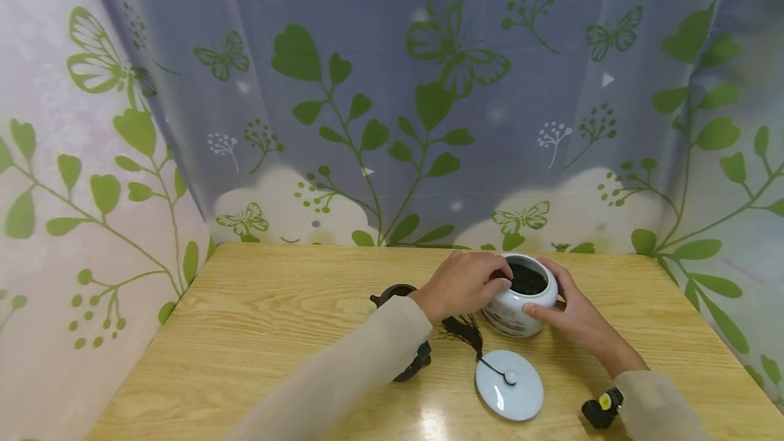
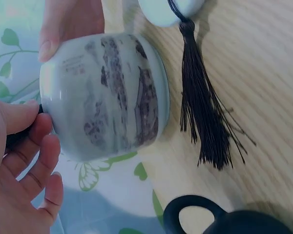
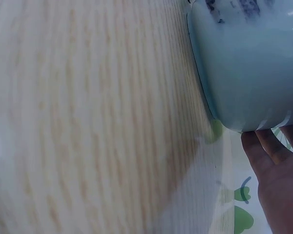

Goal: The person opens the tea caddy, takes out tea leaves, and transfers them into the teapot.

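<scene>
A white round jar (image 1: 511, 324) with a grey landscape print stands on the table, mouth up, with dark leafy contents (image 1: 528, 280) inside. From the right side, my right hand (image 1: 578, 318) grips it, thumb on the front wall and fingers round the far side. My left hand (image 1: 468, 283) is at the jar's left rim, thumb and fingers bent together. In the left wrist view they pinch a small black object (image 2: 19, 138), mostly hidden by the fingers. The jar's white lid (image 1: 520, 397) lies in front, a black tassel (image 2: 205, 112) tied to its knob.
A black pot (image 1: 384, 292) with a small spout stands left of the jar, partly behind my left forearm. Its loop handle (image 2: 170, 214) shows in the left wrist view. Patterned curtains (image 1: 343, 101) hang behind the wooden table (image 1: 275, 305) and at both sides.
</scene>
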`<state>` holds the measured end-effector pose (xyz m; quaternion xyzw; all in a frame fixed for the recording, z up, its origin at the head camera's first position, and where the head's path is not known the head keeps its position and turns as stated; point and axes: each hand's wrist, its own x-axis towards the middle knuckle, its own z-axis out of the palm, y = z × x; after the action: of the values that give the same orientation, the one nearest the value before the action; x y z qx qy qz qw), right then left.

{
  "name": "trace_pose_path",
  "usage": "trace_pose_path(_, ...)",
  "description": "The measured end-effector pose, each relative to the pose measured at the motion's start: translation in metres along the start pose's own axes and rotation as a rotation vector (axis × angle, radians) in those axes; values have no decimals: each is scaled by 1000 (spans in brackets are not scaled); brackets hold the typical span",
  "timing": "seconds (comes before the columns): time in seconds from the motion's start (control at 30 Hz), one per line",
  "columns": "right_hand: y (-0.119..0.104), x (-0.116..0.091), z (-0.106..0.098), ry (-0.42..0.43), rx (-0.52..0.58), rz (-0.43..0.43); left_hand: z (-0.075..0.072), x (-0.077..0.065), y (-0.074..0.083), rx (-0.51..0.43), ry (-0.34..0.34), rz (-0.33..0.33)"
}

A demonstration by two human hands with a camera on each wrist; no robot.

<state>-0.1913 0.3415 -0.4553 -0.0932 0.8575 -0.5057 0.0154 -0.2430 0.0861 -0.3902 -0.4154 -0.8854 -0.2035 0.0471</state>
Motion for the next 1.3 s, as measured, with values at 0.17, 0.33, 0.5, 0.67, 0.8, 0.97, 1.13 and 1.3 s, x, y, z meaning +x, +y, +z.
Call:
trace_pose_path(0.17,-1,0,0,4,8,0,2,1,0,-99,-6,-32)
trace_pose_path(0.33,-1,0,1,3,5,0,7,-2,-3,-285,-5,-104)
trace_pose_path(0.5,-1,0,1,6,8,-9,13,-4,-5,-364,34,-140)
trace_pose_path(0.67,0,0,1,10,-3,-17,17,-7,-7,-458,98,-189)
trace_pose_path(0.8,0,1,1,13,-10,-16,20,-9,-9,-514,131,-249)
trace_pose_path(0.97,1,1,1,13,-4,-16,19,-11,-12,-584,170,-333)
trace_pose_path(1.13,3,2,1,17,0,-13,17,-13,-16,-625,196,-369)
trace_pose_path(1.3,3,2,1,24,2,-16,12,-17,-21,-654,205,-370)
